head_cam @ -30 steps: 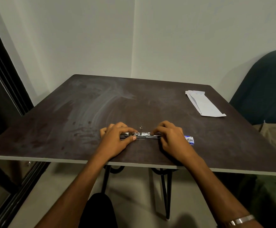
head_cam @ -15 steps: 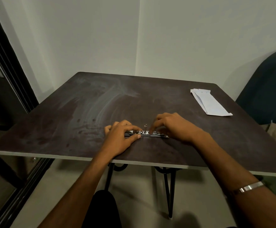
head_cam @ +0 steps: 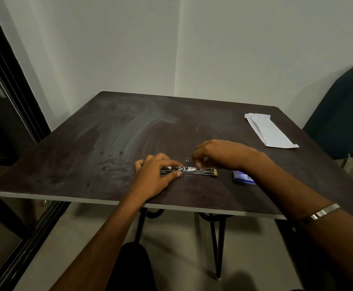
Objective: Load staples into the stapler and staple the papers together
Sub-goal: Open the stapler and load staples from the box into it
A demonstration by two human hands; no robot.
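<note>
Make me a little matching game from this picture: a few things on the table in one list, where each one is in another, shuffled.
Things:
1. stapler
2. folded papers
3. staple box
4. bracelet

Places:
A. far right part of the table
B. on the right forearm
C. opened flat, between the two hands near the front edge
D. just right of the stapler, partly behind the right wrist

Pairs: 1-C, 2-A, 3-D, 4-B
</note>
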